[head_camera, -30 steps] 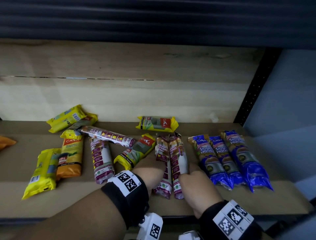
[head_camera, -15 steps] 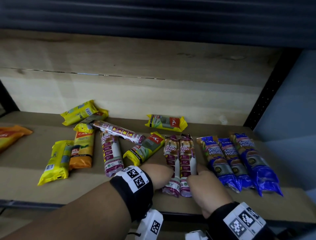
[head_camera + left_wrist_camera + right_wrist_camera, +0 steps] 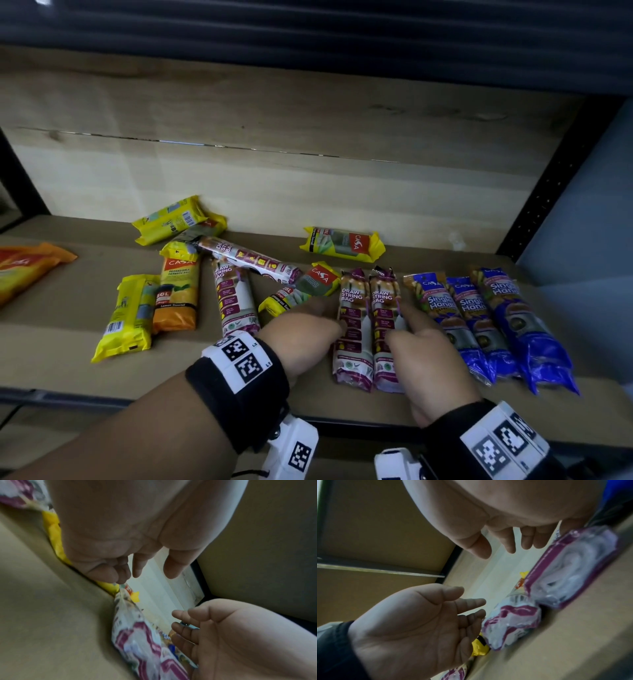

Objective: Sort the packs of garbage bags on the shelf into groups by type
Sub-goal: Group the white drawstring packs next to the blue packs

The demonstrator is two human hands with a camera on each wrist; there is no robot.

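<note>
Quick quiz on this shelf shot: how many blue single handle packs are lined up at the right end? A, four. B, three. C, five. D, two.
B: three blue single handle packs lie side by side at the right end of the shelf, just right of the two draw string packs between the left hand and right hand.

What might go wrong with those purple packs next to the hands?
1. The two upright draw string packs lie with their lower ends close to the shelf's front edge; a push from the left hand or right hand may slide them off.
2. Reaching for the slanted draw string pack, which rests on yellow packs, might drag those along and mix the groups.
</note>
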